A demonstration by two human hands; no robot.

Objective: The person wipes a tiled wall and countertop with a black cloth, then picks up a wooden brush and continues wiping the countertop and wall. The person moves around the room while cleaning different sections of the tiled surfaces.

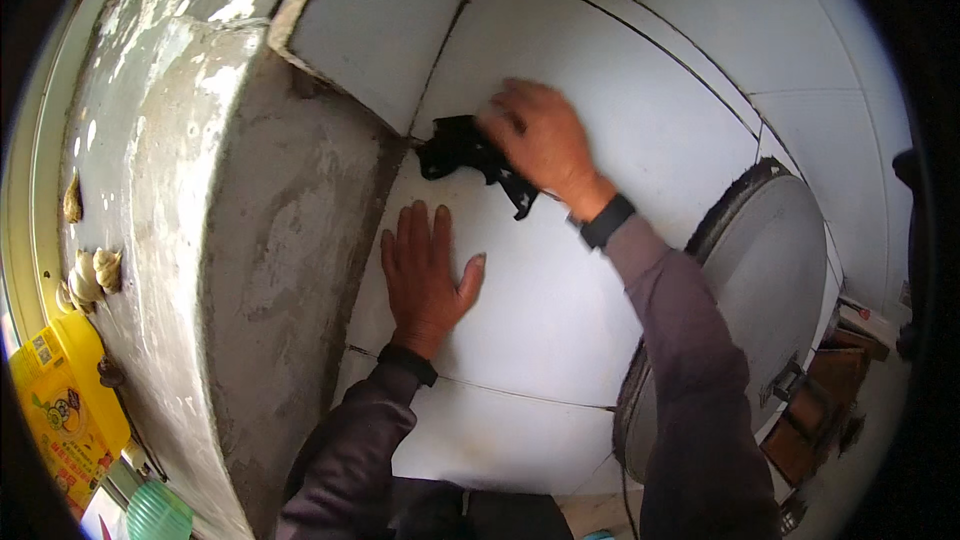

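Observation:
A black cloth (457,146) with pale specks lies crumpled on a white tiled surface (540,300), close to the corner by the wall. Over the cloth's right part is my right hand (540,139), blurred, its fingers curved down onto or just above the fabric; the fingertips are partly hidden, so a grip cannot be made out. My left hand (426,270) rests palm down on the tiles below the cloth, fingers spread, holding nothing. Dark bands circle both wrists.
A large round grey lid (765,285) stands at the right. Along the left runs a rough concrete ledge (150,240) bearing shells (86,275), a yellow container (90,367) and a green ribbed item (157,511). Brown pieces (832,390) lie at the lower right.

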